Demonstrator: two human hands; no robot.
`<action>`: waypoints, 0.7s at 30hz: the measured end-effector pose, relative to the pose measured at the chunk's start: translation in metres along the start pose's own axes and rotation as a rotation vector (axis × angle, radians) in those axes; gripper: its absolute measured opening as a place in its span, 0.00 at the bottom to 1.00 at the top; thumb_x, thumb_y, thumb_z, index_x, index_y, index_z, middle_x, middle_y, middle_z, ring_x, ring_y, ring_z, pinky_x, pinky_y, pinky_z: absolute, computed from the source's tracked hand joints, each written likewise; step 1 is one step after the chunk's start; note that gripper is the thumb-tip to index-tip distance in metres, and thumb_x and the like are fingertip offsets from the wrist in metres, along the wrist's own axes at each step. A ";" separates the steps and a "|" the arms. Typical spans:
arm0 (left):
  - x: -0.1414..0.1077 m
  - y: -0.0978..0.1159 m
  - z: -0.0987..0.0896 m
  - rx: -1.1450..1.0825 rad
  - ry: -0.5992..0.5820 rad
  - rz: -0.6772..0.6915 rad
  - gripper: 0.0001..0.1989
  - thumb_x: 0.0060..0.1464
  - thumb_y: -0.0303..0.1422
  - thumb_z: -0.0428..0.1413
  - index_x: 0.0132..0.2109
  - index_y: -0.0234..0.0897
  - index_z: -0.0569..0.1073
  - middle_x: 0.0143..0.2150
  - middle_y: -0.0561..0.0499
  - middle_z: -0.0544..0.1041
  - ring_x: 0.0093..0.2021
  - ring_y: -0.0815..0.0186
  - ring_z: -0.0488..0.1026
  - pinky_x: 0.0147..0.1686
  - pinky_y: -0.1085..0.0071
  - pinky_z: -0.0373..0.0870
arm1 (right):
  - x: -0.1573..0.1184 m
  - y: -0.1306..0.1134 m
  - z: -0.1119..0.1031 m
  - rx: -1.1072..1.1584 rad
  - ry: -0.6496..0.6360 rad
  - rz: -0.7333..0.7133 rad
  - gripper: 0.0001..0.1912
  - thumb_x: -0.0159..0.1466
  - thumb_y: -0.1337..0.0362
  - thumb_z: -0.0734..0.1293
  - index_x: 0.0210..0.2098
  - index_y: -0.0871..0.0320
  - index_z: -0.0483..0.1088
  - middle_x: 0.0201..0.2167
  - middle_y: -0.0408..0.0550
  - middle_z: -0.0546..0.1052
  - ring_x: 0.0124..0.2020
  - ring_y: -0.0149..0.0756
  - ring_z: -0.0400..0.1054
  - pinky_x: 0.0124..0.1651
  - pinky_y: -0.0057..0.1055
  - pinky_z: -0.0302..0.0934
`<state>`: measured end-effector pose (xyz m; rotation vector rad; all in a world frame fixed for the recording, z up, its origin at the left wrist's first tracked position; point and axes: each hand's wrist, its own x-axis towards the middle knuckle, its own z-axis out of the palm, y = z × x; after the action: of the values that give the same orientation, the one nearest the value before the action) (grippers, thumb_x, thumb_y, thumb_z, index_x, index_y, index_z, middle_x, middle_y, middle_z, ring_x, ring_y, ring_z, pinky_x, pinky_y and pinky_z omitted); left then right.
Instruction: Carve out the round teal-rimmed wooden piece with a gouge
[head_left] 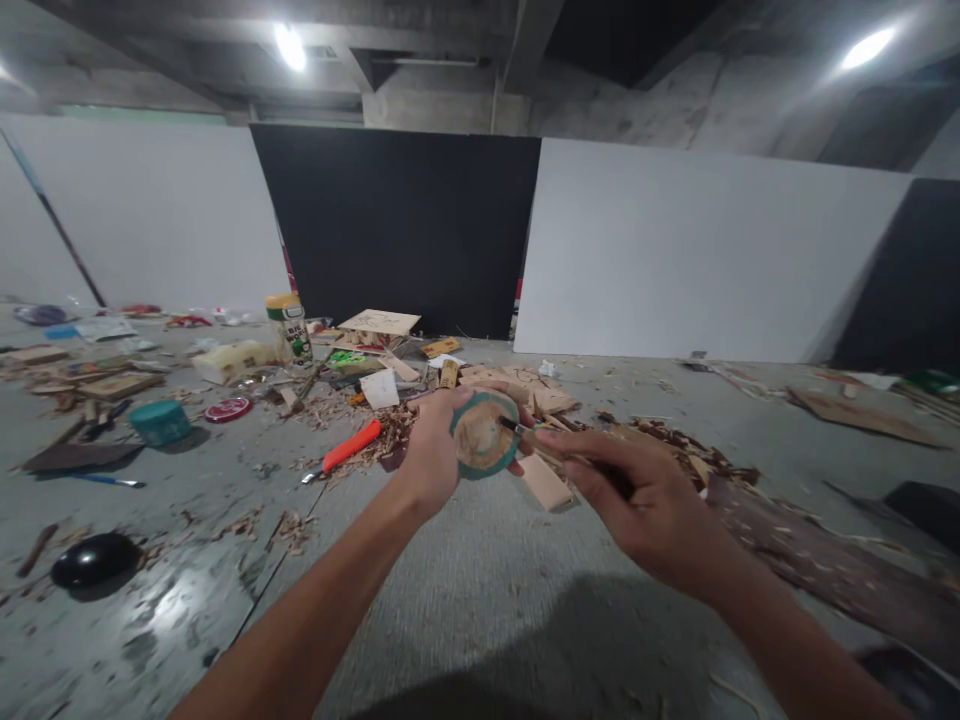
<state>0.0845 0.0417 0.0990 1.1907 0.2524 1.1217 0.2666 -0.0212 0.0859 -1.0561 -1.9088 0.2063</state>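
Observation:
My left hand (433,445) is closed around the edge of a shallow round dish (480,445). The dish has a teal rim and a smeared brown and pale inside, tilted toward me. My right hand (637,490) grips a small paintbrush (525,431) with a silver collar. Its dark tip is at the inner right side of the dish; whether it touches cannot be made out. Below and behind the dish, a flat piece of light wood (546,484) lies on the floor.
An orange utility knife (351,446) lies among wood shavings to the left. Farther left are a teal tub (160,424), a red lid (228,409), a thin brush (107,481) and a black rounded object (96,561). A labelled canister (289,330) stands behind. Shavings and a brown mat (825,560) lie at right.

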 end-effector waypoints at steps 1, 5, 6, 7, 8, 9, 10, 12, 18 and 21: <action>0.000 0.001 0.000 -0.004 -0.022 -0.018 0.21 0.46 0.43 0.50 0.39 0.32 0.76 0.35 0.39 0.79 0.36 0.52 0.78 0.30 0.62 0.75 | 0.001 0.001 -0.006 -0.032 -0.028 -0.023 0.14 0.67 0.67 0.64 0.47 0.51 0.78 0.42 0.48 0.83 0.41 0.37 0.78 0.39 0.32 0.72; 0.000 0.001 -0.002 0.012 -0.020 -0.073 0.21 0.46 0.43 0.50 0.39 0.31 0.76 0.35 0.38 0.79 0.36 0.52 0.78 0.30 0.62 0.75 | 0.001 0.003 -0.006 -0.074 -0.066 -0.040 0.15 0.67 0.67 0.63 0.48 0.51 0.78 0.42 0.49 0.84 0.37 0.38 0.78 0.33 0.30 0.72; 0.000 0.001 -0.002 0.016 0.007 -0.059 0.21 0.46 0.42 0.50 0.39 0.31 0.75 0.36 0.39 0.79 0.36 0.52 0.78 0.30 0.62 0.75 | 0.000 0.002 0.001 -0.057 -0.044 -0.031 0.15 0.67 0.68 0.62 0.48 0.51 0.78 0.42 0.49 0.84 0.37 0.37 0.78 0.32 0.30 0.71; 0.001 0.000 -0.002 0.018 0.041 -0.032 0.21 0.46 0.42 0.50 0.39 0.31 0.75 0.36 0.39 0.79 0.37 0.52 0.78 0.30 0.61 0.75 | -0.002 0.000 0.009 -0.025 -0.003 -0.023 0.15 0.67 0.68 0.62 0.48 0.51 0.77 0.43 0.49 0.83 0.37 0.37 0.78 0.32 0.30 0.71; 0.001 -0.002 -0.002 0.017 0.078 0.009 0.21 0.46 0.42 0.49 0.39 0.31 0.75 0.36 0.39 0.79 0.37 0.52 0.78 0.31 0.61 0.75 | -0.004 -0.002 0.019 0.016 0.059 -0.009 0.15 0.67 0.69 0.62 0.48 0.53 0.77 0.43 0.50 0.83 0.39 0.38 0.78 0.33 0.30 0.72; 0.002 -0.003 -0.001 0.014 0.113 0.054 0.20 0.46 0.43 0.49 0.38 0.32 0.75 0.36 0.39 0.79 0.37 0.52 0.78 0.31 0.61 0.75 | -0.006 -0.004 0.029 0.058 0.135 0.017 0.14 0.67 0.68 0.62 0.48 0.53 0.77 0.42 0.51 0.83 0.41 0.39 0.78 0.35 0.31 0.73; 0.002 -0.005 0.001 0.013 0.141 0.097 0.20 0.46 0.43 0.49 0.38 0.32 0.75 0.36 0.40 0.80 0.38 0.52 0.78 0.32 0.60 0.76 | -0.009 -0.006 0.039 0.121 0.206 0.021 0.14 0.67 0.68 0.62 0.48 0.55 0.76 0.41 0.51 0.83 0.41 0.39 0.78 0.36 0.32 0.73; 0.002 -0.008 0.003 0.024 0.173 0.149 0.20 0.46 0.43 0.49 0.37 0.33 0.75 0.36 0.40 0.80 0.38 0.52 0.78 0.33 0.60 0.76 | -0.014 -0.009 0.056 0.217 0.288 0.072 0.15 0.68 0.68 0.61 0.49 0.55 0.75 0.39 0.51 0.83 0.42 0.40 0.78 0.36 0.33 0.74; 0.001 -0.001 0.001 0.055 0.122 0.061 0.21 0.47 0.42 0.47 0.37 0.31 0.75 0.35 0.40 0.79 0.37 0.52 0.78 0.31 0.61 0.76 | -0.011 -0.004 0.040 0.183 0.178 0.027 0.15 0.67 0.69 0.63 0.49 0.53 0.76 0.42 0.49 0.83 0.46 0.39 0.77 0.44 0.34 0.74; -0.001 0.007 -0.006 0.077 0.021 -0.050 0.22 0.48 0.43 0.47 0.37 0.30 0.75 0.34 0.39 0.79 0.35 0.53 0.78 0.29 0.62 0.75 | -0.005 0.003 0.016 0.088 0.059 -0.021 0.15 0.66 0.69 0.63 0.48 0.52 0.77 0.44 0.49 0.83 0.45 0.38 0.78 0.40 0.30 0.74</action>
<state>0.0765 0.0440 0.1017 1.2348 0.3424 1.0890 0.2574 -0.0186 0.0720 -0.9726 -1.8407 0.2421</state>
